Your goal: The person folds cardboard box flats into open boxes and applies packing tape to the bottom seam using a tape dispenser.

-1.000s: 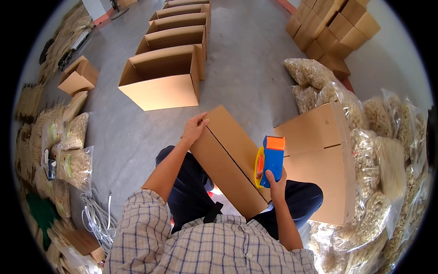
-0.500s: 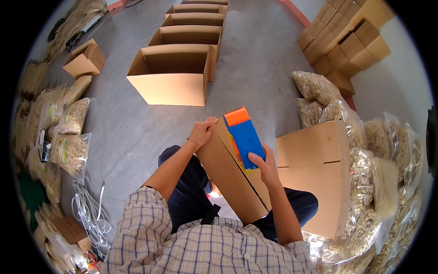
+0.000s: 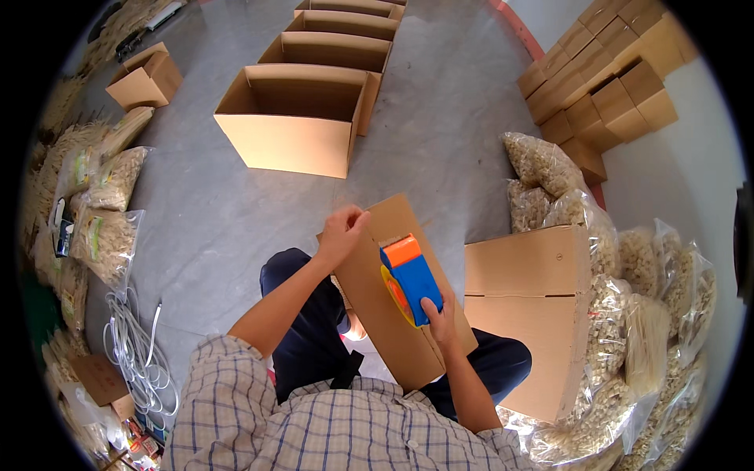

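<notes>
Two hands are working one flat brown cardboard box (image 3: 393, 302): left hand (image 3: 342, 232) clamping its top edge, right hand (image 3: 441, 314) gripping one blue-and-orange plastic tape dispenser (image 3: 408, 275).

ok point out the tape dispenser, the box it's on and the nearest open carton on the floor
tape dispenser (image 3: 411, 276), head view, on its blue body
cardboard box (image 3: 375, 314), head view, on the bare top face
open carton (image 3: 284, 146), head view, on its front wall

Bare floor (image 3: 236, 212) lies open ahead-left of the folded box (image 3: 393, 306). An open carton (image 3: 294, 118) blocks the path farther ahead. A sealed carton (image 3: 526, 306) and stacked bags (image 3: 636, 314) close off the right side.
</notes>
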{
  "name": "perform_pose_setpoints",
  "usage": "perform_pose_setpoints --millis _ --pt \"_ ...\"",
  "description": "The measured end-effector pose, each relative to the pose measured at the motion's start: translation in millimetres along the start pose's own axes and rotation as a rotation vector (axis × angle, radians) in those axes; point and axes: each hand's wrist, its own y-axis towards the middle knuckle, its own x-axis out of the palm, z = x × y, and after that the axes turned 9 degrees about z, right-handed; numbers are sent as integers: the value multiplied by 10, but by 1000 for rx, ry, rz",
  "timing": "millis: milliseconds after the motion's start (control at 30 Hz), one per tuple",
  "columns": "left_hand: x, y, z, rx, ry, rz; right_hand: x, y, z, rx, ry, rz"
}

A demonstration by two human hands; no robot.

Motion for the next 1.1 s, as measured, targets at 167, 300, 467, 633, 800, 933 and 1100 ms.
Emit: perform_pose_setpoints --millis 167,300,467,633,800,933,1100 --pt "20 -193 239 -867 -622 -475 6 74 -3 8 114 -142" --pt "97 -161 68 -672 -684 -470 40 115 -24 -9 103 -154" --pt "49 163 -5 -399 -349 -439 133 168 -382 1 29 -178" --pt "-231 1067 -825 15 -36 0 44 100 -506 49 -116 -189" --pt "-335 1562 -953 -39 63 -21 -69 -26 -423 93 -166 -183" --pt "-59 1462 -1464 -225 320 -108 -1 56 -478 148 -172 -208" --pt "289 1149 -1681 -416 324 -638 -4 100 -425 149 -158 -191"
